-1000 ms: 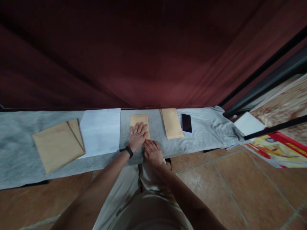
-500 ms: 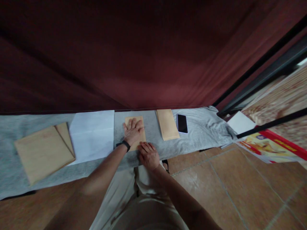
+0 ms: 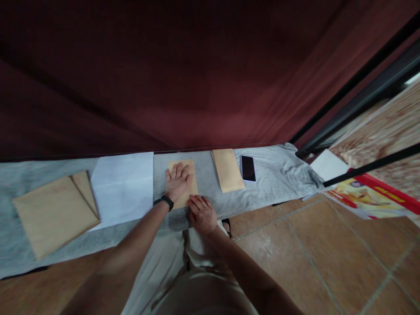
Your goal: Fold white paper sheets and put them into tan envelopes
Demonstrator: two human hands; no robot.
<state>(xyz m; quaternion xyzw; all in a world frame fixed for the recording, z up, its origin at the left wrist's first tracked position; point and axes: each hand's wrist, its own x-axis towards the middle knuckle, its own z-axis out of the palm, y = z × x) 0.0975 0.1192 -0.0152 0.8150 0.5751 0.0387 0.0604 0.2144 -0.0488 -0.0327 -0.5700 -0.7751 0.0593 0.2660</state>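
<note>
A: Where's the small brown envelope (image 3: 187,175)?
B: At twelve o'clock on the grey cloth (image 3: 278,175), pinned by the left hand (image 3: 177,181), fingers spread flat.
A: The right hand (image 3: 201,212)?
B: At five o'clock, fingers loosely extended, steadying its near edge.

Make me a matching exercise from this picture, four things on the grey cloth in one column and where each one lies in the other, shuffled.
Things:
1. phone
2. white sheet of paper
3. small brown envelope
4. stack of large brown envelopes

Places:
A. far left end of the grey cloth
B. under the flat left hand
C. just right of the long brown envelope
D. between the large envelopes and the left hand

Pairs: 1-C, 2-D, 3-B, 4-A
</note>
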